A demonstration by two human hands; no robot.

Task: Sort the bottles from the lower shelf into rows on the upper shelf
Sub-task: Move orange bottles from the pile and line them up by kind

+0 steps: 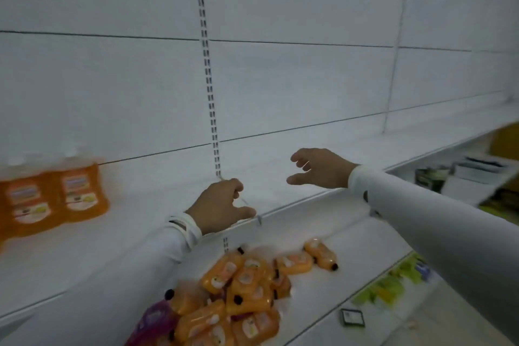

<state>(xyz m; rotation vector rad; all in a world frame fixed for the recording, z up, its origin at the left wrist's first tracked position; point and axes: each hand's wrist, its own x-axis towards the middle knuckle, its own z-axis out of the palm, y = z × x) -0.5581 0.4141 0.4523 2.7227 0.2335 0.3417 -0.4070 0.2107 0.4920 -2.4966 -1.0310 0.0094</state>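
Observation:
Several orange bottles (247, 286) lie in a loose pile on the white lower shelf (365, 250), one purple bottle (153, 323) among them at the front left. Upright orange bottles (56, 196) stand in a row at the far left of the upper shelf (157, 185). My left hand (222, 205) hovers at the upper shelf's front edge, fingers loosely curled, holding nothing. My right hand (320, 167) is held over the upper shelf further right, fingers spread and relaxed, also with nothing in it. The image is blurred.
A slotted metal upright (209, 87) runs down the white back panel. To the right, a neighbouring shelf holds boxes and dark packs (429, 177). Green packs (393, 286) and a small dark box (352, 317) lie below the lower shelf's edge.

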